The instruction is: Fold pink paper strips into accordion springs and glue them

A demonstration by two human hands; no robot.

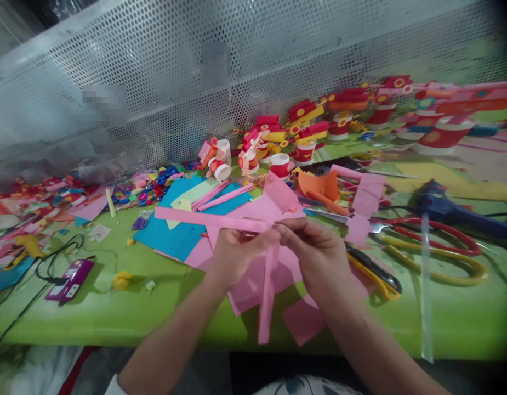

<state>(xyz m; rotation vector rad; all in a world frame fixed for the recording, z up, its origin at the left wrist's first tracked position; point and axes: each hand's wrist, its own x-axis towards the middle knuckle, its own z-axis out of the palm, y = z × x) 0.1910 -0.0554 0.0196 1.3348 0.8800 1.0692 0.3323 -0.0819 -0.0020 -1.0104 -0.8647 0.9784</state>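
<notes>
Both hands meet above the pink paper sheets [249,296] at the middle of the table. My left hand [240,252] is closed on a pink paper strip [187,217], its thumb pressed on top. One length of pink paper runs out to the left and another hangs down toward me from the fingers; whether they are one folded strip or two, I cannot tell. My right hand [319,252] pinches the pink paper at the corner where these lengths meet, its fingertips touching the left thumb. Blue paper [158,236] lies under the pink sheets.
A blue glue gun [459,211], red-and-yellow-handled scissors [438,269] and a black-and-yellow cutter [374,269] lie to the right. Paper-cup models [305,151] stand along the perforated metal screen [154,71]. A purple box [70,281] with black cables sits at left on the green table [154,312].
</notes>
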